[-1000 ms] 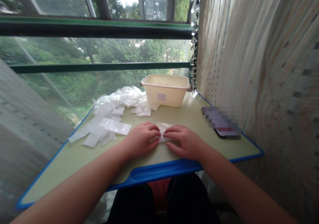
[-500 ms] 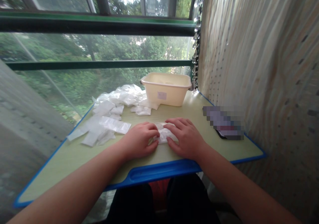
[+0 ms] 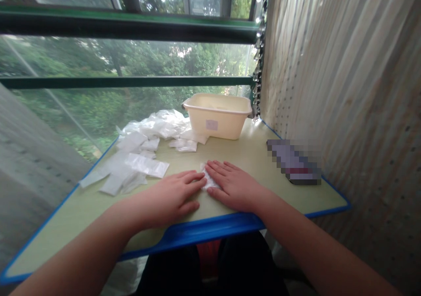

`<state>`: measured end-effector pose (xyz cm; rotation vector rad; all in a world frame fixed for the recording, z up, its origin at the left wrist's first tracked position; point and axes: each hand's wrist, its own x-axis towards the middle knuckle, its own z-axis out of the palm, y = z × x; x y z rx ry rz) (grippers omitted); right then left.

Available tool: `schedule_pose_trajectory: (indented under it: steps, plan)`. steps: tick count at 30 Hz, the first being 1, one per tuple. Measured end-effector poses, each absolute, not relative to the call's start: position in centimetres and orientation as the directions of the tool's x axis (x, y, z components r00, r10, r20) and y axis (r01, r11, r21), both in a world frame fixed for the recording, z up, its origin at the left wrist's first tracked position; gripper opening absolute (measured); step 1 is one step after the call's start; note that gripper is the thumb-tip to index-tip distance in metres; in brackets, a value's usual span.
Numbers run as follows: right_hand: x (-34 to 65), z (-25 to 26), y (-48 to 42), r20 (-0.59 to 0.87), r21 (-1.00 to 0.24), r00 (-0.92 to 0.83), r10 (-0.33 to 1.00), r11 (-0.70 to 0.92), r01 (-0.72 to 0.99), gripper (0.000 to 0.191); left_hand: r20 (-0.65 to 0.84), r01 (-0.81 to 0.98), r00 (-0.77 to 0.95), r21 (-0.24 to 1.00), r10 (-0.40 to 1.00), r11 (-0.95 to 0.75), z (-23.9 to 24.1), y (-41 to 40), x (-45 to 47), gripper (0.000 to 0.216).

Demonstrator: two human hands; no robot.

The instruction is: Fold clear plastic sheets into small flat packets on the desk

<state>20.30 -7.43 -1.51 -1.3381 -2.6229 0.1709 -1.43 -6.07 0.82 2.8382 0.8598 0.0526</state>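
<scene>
A small whitish plastic bag [image 3: 211,181] lies flat on the table close to its front edge, partly covered by my hands. My right hand [image 3: 232,184] rests flat over most of the bag, fingers stretched out. Just left of it, my left hand [image 3: 174,195] lies low over the table with its fingers extended, their tips at the bag's left edge. Neither hand grips anything. Left of my left hand is a clear, flat plastic bag [image 3: 148,164] on top of other white bags.
A cream plastic bin [image 3: 215,123] with a small label stands at the back of the blue-edged table [image 3: 250,164]. Beside it on the left is a heap of clear bags [image 3: 158,124]. A blurred-out flat object [image 3: 292,162] lies at the right. A curtain [image 3: 329,90] hangs along that side.
My right hand has flattened and slid left over the small bag, covering more of it. My left hand has straightened its curled fingers and drawn back slightly to the left.
</scene>
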Motion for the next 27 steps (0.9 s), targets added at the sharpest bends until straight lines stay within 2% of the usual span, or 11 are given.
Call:
schedule_pose_trajectory:
  steps: [3, 5, 7, 9, 10, 15, 20, 27]
  plan:
    - [20.3, -1.4, -7.4, 0.101, -0.199, -0.575, 0.812, 0.583, 0.788, 0.062, -0.124, 0.556, 0.831, 0.165, 0.542, -0.815, 1.2, -6.6, -3.0, 0.059]
    - [20.3, -1.4, -7.4, 0.099, -0.205, -0.580, 0.809, 0.587, 0.783, 0.062, -0.149, 0.573, 0.819, 0.157, 0.554, -0.805, 1.4, -6.6, -3.2, 0.057]
    - [20.2, -1.4, -7.3, 0.102, -0.209, -0.586, 0.804, 0.593, 0.778, 0.062, -0.087, 0.623, 0.782, 0.131, 0.617, -0.772, 1.4, -6.3, -2.5, 0.053]
    - [20.2, -1.5, -7.3, 0.106, -0.210, -0.589, 0.801, 0.597, 0.774, 0.062, 0.078, 0.717, 0.688, 0.084, 0.722, -0.692, 1.1, -5.7, -1.2, 0.055]
    - [20.2, -1.6, -7.2, 0.108, -0.210, -0.590, 0.800, 0.598, 0.773, 0.063, 0.107, 0.727, 0.676, 0.061, 0.729, -0.684, 0.8, -5.3, -0.6, 0.056]
    - [20.4, -1.5, -7.0, 0.111, -0.223, -0.602, 0.791, 0.610, 0.760, 0.068, 0.023, 0.666, 0.743, 0.080, 0.669, -0.742, -0.9, -3.6, 0.6, 0.056]
    - [20.8, -1.3, -6.7, 0.094, -0.232, -0.620, 0.779, 0.623, 0.747, 0.073, -0.023, 0.710, 0.703, 0.075, 0.710, -0.700, -1.2, -3.5, 0.0, 0.071]
    - [21.6, -1.1, -7.2, 0.062, -0.194, -0.596, 0.800, 0.596, 0.780, 0.076, -0.067, 0.729, 0.684, 0.098, 0.727, -0.677, -0.9, -3.5, 0.1, 0.075]
